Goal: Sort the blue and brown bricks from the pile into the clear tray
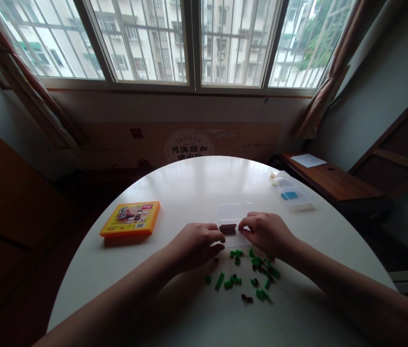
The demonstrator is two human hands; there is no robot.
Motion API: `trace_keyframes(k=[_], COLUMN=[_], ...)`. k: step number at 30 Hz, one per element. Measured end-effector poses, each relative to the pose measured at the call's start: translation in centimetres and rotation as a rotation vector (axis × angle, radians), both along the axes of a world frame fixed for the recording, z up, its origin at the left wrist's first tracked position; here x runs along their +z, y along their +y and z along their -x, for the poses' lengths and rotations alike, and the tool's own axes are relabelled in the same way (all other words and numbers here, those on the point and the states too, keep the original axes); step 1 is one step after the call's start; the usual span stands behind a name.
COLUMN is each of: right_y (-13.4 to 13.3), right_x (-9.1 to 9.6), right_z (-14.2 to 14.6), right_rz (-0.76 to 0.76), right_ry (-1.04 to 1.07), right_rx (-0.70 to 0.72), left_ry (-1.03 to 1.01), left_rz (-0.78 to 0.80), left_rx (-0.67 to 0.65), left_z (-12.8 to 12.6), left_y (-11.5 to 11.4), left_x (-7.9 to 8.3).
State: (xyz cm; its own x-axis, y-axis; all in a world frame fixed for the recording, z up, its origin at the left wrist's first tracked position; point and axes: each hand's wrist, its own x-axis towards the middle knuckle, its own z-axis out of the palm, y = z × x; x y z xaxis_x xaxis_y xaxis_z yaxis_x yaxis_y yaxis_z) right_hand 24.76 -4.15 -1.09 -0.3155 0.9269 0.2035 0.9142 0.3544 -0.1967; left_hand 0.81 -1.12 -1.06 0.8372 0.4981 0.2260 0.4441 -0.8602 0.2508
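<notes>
A row of dark brown building-block pieces (pixel 228 229) lies side by side on a clear plastic tray (pixel 233 212) in the middle of the table. My left hand (pixel 199 243) is at the left end of the row, thumb and forefinger apart with a gap between them. From the other side, my right hand (pixel 267 232) comes close to the row's right end, its thumb and forefinger tips drawn together. Whether a small piece sits between those tips is too small to make out. Nearer to me, loose green pieces (pixel 258 262) and a few brown pieces (pixel 247 299) lie scattered.
An orange-yellow box (pixel 130 219) rests on the left of the round white table (pixel 189 183). At the right edge stands a clear plastic case (pixel 298 200) with a blue item (pixel 289 195) in it. Beyond the table is a wooden surface (pixel 327 178) bearing a paper (pixel 308 160).
</notes>
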Motion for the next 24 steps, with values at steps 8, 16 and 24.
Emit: trace_keyframes(k=[8, 16, 24], right_y=[-0.02, 0.1, -0.09], right_x=[0.47, -0.12, 0.24], right_z=[-0.57, -0.23, -0.25], right_rz=[0.002, 0.014, 0.051], right_ry=[0.035, 0.011, 0.009], right_rx=[0.027, 0.037, 0.049], left_ry=[0.018, 0.01, 0.01], left_rz=[0.005, 0.012, 0.007], left_rx=[0.001, -0.024, -0.026], left_z=[-0.03, 0.02, -0.03], left_y=[-0.12, 0.08, -0.02], left_x=[0.15, -0.15, 0.05])
